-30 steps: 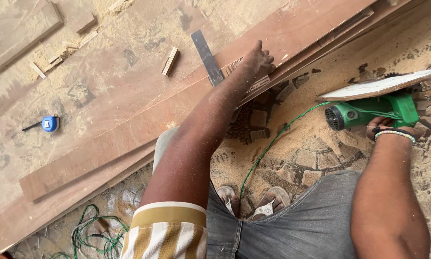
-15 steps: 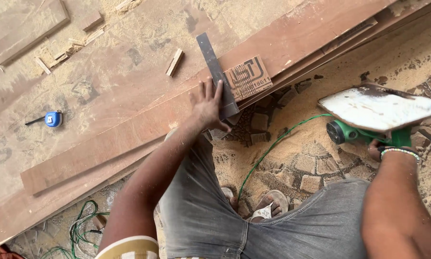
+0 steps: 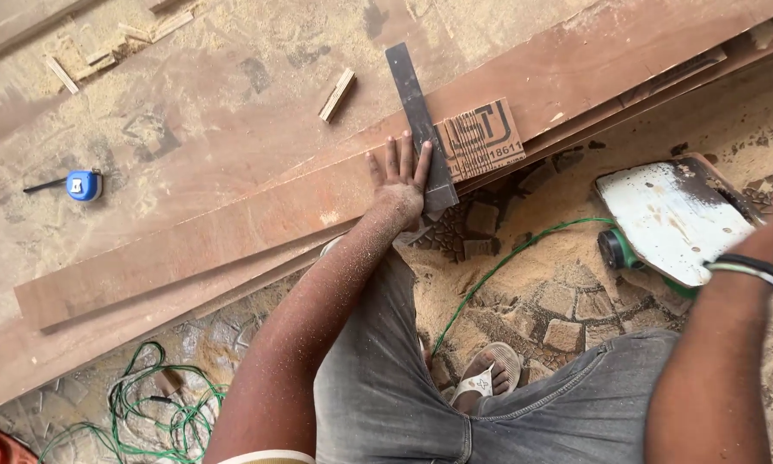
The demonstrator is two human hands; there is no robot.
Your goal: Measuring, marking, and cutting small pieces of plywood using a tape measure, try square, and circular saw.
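Pressing flat with fingers spread, the left hand (image 3: 401, 182) lies on the long reddish-brown wooden plank (image 3: 232, 249) at the centre of the frame, its fingertips touching the dark flat metal square blade (image 3: 416, 112) that crosses the plank; half a second ago this hand sat lower and further left, and a second ago it reached to the upper right. The right hand is hidden at the right edge behind its wrist, so its grip cannot be told; just beside that wrist the green power saw with its scuffed white base plate (image 3: 674, 219) now lies lower and nearer the right edge than before. A blue tape measure (image 3: 83, 185) stays at the left on the wide sawdust-strewn board (image 3: 189, 103). Below, stone paving (image 3: 558, 301) under sawdust carries a green cable (image 3: 498, 271) and a sandalled foot (image 3: 487, 371).
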